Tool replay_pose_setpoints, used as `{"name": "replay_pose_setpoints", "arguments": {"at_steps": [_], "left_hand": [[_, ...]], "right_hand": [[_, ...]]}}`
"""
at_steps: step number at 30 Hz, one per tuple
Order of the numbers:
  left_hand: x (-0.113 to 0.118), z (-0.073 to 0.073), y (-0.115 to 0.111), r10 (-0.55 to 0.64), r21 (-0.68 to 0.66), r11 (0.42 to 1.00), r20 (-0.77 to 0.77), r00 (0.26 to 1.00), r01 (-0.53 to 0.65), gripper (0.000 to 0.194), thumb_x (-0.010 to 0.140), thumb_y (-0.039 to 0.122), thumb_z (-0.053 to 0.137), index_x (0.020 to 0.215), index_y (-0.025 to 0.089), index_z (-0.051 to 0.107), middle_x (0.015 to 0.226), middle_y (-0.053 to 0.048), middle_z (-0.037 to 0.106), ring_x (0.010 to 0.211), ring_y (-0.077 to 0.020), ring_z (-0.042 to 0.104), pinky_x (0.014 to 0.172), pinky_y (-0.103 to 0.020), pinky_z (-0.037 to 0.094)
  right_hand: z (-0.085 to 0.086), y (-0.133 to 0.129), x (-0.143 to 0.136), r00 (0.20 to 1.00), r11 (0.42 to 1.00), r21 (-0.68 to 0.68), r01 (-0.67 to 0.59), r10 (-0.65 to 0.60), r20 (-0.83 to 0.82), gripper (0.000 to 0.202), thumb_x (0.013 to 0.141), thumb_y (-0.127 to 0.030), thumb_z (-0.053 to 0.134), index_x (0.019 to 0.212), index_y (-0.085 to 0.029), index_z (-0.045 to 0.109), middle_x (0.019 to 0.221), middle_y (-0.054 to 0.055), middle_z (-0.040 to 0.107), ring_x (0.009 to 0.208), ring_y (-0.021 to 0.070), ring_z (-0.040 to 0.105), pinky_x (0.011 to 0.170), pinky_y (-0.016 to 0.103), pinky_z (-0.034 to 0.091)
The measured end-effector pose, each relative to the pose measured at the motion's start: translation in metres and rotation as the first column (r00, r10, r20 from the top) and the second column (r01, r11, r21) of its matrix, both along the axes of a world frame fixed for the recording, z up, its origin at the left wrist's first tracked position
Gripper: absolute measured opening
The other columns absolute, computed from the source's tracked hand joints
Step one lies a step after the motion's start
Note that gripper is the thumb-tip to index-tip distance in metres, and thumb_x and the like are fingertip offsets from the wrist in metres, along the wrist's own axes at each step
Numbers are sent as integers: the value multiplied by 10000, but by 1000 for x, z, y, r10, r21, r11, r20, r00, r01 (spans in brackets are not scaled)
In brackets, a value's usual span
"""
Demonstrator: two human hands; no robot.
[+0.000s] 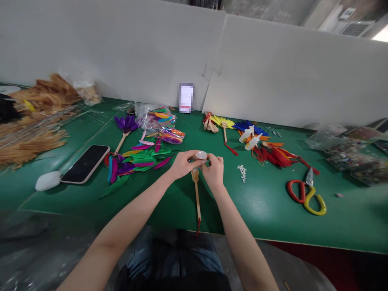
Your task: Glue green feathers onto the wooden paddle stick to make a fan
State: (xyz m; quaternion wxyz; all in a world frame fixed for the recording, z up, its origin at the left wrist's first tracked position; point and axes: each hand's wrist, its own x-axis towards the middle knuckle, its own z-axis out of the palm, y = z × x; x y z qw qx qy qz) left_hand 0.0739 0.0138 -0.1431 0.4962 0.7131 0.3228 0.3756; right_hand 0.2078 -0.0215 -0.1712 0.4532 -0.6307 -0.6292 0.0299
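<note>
In the head view, the left hand pinches a small whitish object between thumb and fingers, above the middle of the green table's near edge. The right hand, fingers curled, meets the object's right end; whether it grips there I cannot tell. Just below them a wooden handle points toward the near edge, where its red cord lies. Loose feathers spread to the left, with a phone nearer the left edge. White beads lie right of the hands; scissors rest toward the near right corner. Small white bottles lie toward the far edge.
</note>
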Motion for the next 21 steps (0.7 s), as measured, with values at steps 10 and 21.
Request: {"name": "replay_pose_setpoints", "arguments": {"at_steps": [10, 21], "left_hand": [[-7, 6, 0, -108, 72, 991, -60, 992, 112, 355, 800, 377, 623, 1085, 166, 624, 1012, -64, 682, 888, -193, 633, 793, -296, 499], [-14, 10, 9, 41, 505, 856, -285, 958, 113, 316, 855, 412, 561, 1066, 192, 644, 1063, -76, 648, 1025, -208, 563, 904, -348, 429]], "right_hand": [[2, -4, 2, 998, 997, 61, -48, 45, 49, 100, 733, -197, 492, 780, -210, 579, 596, 1, 538, 607, 192, 461, 672, 339, 366], [-5, -6, 6, 990, 991, 86, -101, 92, 104, 58, 780, -224, 517, 733, -207, 547, 719, 33, 619, 750, 206, 548, 788, 371, 352]]}}
